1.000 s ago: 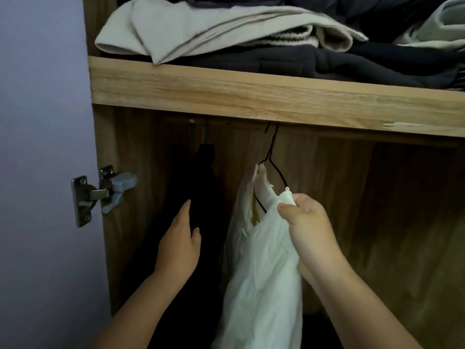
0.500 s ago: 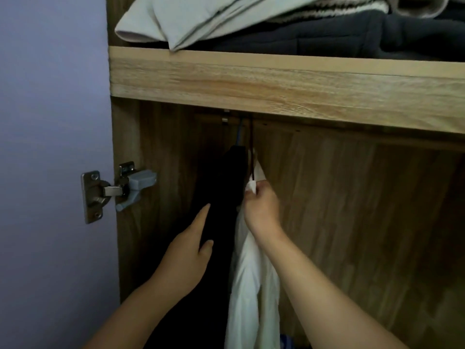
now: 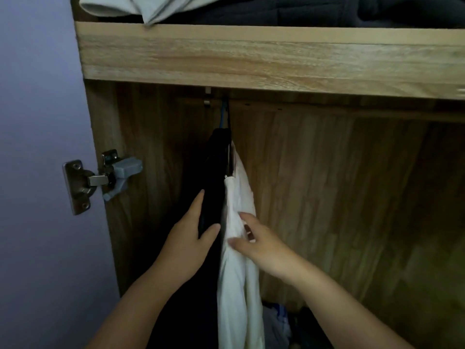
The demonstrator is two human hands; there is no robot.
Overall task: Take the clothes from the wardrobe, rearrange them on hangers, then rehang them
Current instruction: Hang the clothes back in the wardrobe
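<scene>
Two garments hang at centre frame, the left hand [image 3: 187, 244] flat with straight fingers against the black hanging garment [image 3: 216, 172], the right hand [image 3: 256, 241] loosely open, touching the white cotton shirt [image 3: 239, 260]; rehanging looks done, so the next move is likely release.

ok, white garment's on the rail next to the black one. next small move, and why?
Probably let go and withdraw both hands: the white garment hangs from the rail beside the black garment; the right hand touches it, the left hand rests on the black one.
</scene>
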